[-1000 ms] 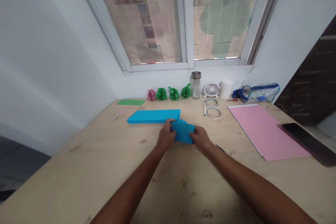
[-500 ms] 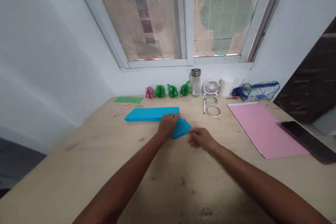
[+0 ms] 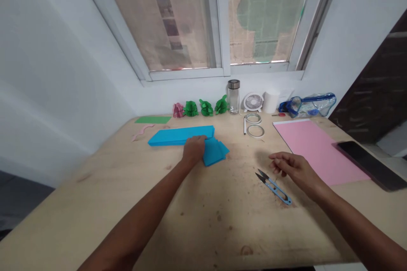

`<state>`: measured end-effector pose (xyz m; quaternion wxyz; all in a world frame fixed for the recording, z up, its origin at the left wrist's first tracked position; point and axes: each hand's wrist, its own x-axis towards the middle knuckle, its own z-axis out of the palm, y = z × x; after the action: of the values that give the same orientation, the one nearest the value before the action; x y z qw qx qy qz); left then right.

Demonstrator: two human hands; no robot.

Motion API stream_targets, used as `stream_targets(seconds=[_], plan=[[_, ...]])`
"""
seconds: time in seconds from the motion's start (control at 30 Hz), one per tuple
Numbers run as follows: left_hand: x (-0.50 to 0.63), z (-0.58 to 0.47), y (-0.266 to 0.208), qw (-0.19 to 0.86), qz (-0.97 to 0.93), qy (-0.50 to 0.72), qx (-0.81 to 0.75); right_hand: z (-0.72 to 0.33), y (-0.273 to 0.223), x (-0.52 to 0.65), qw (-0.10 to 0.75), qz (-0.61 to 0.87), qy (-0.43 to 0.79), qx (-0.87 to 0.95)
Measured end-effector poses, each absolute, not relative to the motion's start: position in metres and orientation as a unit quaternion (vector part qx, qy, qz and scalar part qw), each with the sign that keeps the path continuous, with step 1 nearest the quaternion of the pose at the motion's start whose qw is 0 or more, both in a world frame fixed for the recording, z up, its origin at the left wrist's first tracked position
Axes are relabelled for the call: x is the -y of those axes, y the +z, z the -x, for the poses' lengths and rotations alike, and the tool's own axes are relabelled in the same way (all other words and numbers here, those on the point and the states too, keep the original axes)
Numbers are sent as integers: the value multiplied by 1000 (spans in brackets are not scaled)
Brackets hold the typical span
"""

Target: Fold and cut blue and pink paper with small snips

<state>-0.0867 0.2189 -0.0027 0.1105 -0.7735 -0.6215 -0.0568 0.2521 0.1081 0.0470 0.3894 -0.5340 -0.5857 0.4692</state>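
A long folded strip of blue paper (image 3: 178, 135) lies flat on the table. Beside it, a smaller folded blue piece (image 3: 213, 152) fans out towards the right. My left hand (image 3: 194, 150) is closed over the near edge where the two meet, and its palm hides part of the paper. Over on the right, my right hand (image 3: 291, 167) hovers with nothing in it, its fingers loosely bent and apart. Just below and left of those fingers, blue-handled thread snips (image 3: 275, 188) rest on the wood, blades towards the paper.
Pink paper (image 3: 321, 152) and a dark phone (image 3: 370, 165) lie at right. Tape rolls (image 3: 255, 131) and a white pen (image 3: 244, 126) sit mid-back. Along the wall stand green paper shapes (image 3: 190, 109), a glass bottle (image 3: 233, 98), a fan (image 3: 253, 102) and a clear pouch (image 3: 310, 105).
My right hand has left the blue paper's right corner and moved right, its fingers loosening. The thread snips now show on the table. The smaller blue piece has spread slightly; my left hand stays on it.
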Motion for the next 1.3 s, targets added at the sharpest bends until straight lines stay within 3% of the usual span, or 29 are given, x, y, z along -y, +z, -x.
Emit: stream_targets(seconds=[0.23,0.47,0.9,1.07,1.3], plan=[[-242,102,10,92,777,-10,623,-232,29,-100,353,499,506,609],[-261,102,-5,44,784,33,618,-200,22,-110,318,486,497,644],[-270,114,-8,28,799,6,601,-192,22,-106,311,475,502,653],[-265,110,3,50,786,-36,615,-193,22,-104,314,470,503,654],[-178,102,39,118,737,-198,636,-200,26,-96,333,506,429,669]])
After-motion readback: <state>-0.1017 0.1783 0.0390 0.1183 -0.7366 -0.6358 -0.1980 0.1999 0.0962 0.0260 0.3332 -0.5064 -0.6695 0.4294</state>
